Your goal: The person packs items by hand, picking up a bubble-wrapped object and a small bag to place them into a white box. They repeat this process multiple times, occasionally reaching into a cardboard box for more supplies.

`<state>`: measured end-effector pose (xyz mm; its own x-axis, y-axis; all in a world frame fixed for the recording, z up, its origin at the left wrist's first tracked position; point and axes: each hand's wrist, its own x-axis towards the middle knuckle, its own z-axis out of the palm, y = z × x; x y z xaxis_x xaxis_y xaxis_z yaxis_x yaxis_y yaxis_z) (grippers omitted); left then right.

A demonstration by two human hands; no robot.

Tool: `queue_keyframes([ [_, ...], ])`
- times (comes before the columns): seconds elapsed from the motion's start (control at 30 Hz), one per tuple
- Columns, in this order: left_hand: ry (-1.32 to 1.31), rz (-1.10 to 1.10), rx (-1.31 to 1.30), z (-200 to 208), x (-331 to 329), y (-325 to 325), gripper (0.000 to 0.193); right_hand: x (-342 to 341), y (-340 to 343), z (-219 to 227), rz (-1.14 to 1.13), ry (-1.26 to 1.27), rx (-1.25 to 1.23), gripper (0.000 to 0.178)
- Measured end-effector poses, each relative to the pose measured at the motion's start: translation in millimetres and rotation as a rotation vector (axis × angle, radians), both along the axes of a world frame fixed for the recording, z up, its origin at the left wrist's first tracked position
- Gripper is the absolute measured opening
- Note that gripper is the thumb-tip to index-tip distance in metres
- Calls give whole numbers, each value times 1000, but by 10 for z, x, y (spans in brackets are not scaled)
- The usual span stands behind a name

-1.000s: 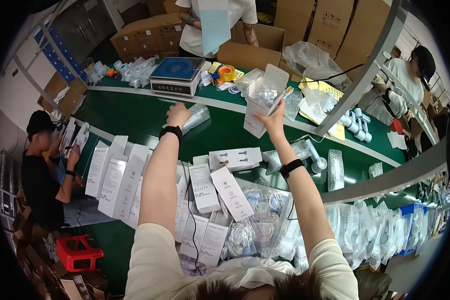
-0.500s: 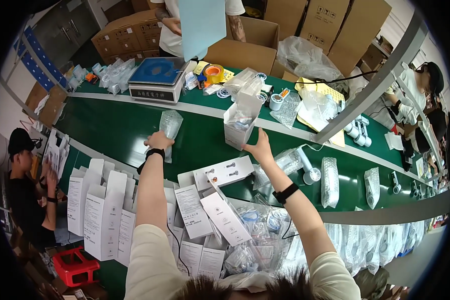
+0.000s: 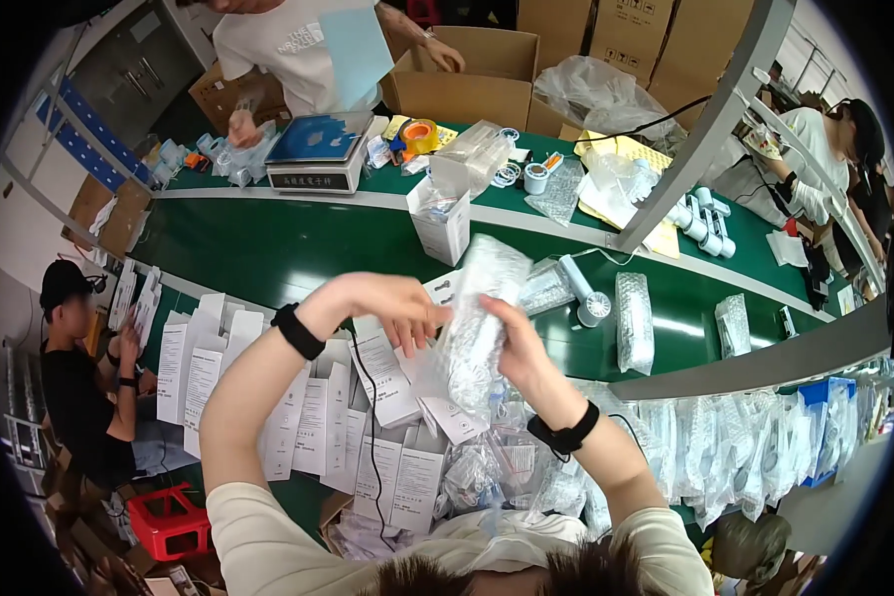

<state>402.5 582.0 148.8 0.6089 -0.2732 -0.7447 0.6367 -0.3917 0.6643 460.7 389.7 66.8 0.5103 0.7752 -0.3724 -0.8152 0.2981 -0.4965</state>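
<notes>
In front of me, my right hand [image 3: 515, 338] grips a bubble-wrap pouch [image 3: 489, 283] by its right side, holding it tilted upright. What is inside the clear wrap cannot be made out. My left hand [image 3: 392, 306] is beside the pouch's left edge, fingers hanging loosely apart and slightly blurred. Whether its fingertips touch the wrap is unclear. Beyond the pouch, an open white box [image 3: 441, 226] with clear packaging in its top stands on the green belt. Below my hands lie white printed cartons [image 3: 379, 382], partly covered by the pouch and my arms.
Other wrapped pouches [image 3: 635, 323] and a white handheld device [image 3: 586, 296] lie to the right. A scale [image 3: 315, 159] and orange tape roll [image 3: 419, 135] occupy the far shelf. Open cartons [image 3: 204, 348] crowd the left; bagged parts [image 3: 492, 467] fill the near side. Co-workers are around.
The pouch under my left hand has come up off the belt and toward me, now in my right hand. My right hand has left the open box, which stands further left in view.
</notes>
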Motion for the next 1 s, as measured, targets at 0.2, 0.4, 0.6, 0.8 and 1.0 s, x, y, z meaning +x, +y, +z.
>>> queue_keyframes([
  [0.2, -477, -303, 725, -1659, 633, 628, 56, 230, -650, 79, -315, 52, -202, 29],
  [0.4, -238, -34, 200, -1825, 634, 728, 69, 228, -1007, 89, -396, 101, -248, 30],
  [0.6, -619, -111, 344, -1235, 497, 608, 67, 128, -1085, 175, -362, -56, -161, 32],
  [0.8, -903, -276, 633, 87, 107, 128, 66, -78, -1144, 364, -333, -187, -189, 41],
  [1.0, -1003, 1, 105, 706, -426, -549, 68, -291, -1346, 449, -176, -223, 57, 55],
])
